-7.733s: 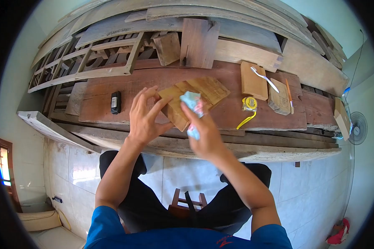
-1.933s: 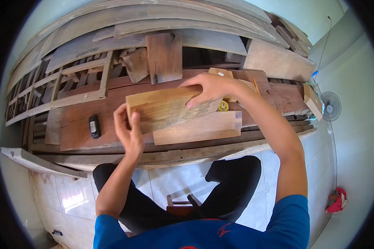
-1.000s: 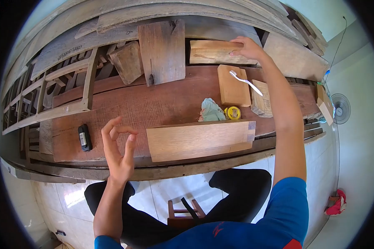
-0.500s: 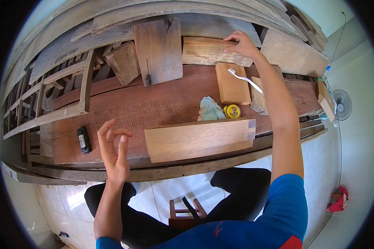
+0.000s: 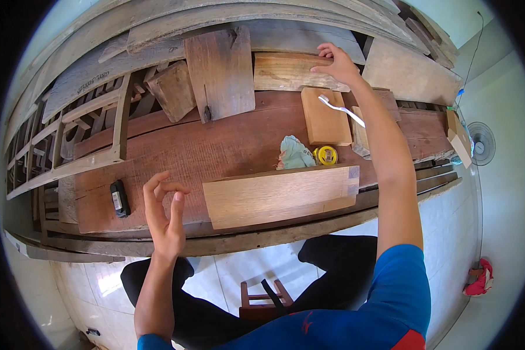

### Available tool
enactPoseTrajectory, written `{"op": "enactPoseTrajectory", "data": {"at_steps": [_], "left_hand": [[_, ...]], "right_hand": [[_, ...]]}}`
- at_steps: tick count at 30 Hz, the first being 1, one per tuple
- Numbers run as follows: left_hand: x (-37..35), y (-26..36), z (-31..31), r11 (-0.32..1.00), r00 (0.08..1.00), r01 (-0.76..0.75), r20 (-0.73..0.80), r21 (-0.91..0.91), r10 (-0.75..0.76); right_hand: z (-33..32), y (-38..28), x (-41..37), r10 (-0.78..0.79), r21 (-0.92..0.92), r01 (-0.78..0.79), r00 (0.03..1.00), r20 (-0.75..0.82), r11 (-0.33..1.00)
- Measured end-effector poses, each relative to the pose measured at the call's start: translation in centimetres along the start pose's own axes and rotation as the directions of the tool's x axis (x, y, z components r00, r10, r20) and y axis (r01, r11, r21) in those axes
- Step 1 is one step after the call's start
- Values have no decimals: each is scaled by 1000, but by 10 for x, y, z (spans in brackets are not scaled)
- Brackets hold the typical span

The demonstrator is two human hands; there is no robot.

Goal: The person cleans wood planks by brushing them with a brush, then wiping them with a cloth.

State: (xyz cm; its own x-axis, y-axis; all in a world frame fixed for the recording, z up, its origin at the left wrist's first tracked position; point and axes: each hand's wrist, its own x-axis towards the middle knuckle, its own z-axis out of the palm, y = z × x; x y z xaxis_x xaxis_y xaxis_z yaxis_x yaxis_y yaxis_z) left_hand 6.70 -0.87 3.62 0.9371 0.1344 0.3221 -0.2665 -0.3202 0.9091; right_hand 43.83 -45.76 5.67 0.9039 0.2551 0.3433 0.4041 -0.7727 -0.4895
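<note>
My left hand is raised in front of the bench, empty, its fingers curved and apart from the thumb. Left of it lies a small black object with a white label; to its right stands a light wooden box-like piece with a darker jointed corner. My right hand reaches to the back, thumb and fingers apart, over the right end of a pale wooden block. Below it a white toothbrush rests across a smooth wooden block. My right forearm partly hides another small block.
A crumpled greenish cloth and a yellow tape measure sit behind the box-like piece on the reddish plank. Boards lean at the back, and a slatted wooden frame stands left. A stool is below.
My right hand has shifted very slightly, its thumb and fingers still apart. My left hand has moved slightly right in the view, which itself has shifted a little.
</note>
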Motion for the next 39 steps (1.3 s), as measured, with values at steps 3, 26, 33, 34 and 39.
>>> {"op": "enactPoseTrajectory", "data": {"at_steps": [3, 26, 33, 34, 39], "left_hand": [[1, -1, -1, 1000, 1000, 1, 8, 30, -2], [-2, -11, 0, 948, 989, -26, 143, 319, -21], [-16, -51, 14, 971, 962, 187, 170, 151, -212], [-16, -53, 19, 970, 961, 206, 163, 129, -226], [-23, -52, 50, 953, 958, 286, -2, 103, -287]], "right_hand": [[1, 0, -1, -15, -26, 15, 1000, 0, 1000], [-34, -45, -147, -170, -231, 151, 983, -65, 961], [-52, -57, -292, 673, 13, -681, 727, 137, 732], [-53, -62, -301, 724, 70, -775, 616, 310, 628], [-21, -62, -334, 598, 53, -627, 763, 246, 777]]}}
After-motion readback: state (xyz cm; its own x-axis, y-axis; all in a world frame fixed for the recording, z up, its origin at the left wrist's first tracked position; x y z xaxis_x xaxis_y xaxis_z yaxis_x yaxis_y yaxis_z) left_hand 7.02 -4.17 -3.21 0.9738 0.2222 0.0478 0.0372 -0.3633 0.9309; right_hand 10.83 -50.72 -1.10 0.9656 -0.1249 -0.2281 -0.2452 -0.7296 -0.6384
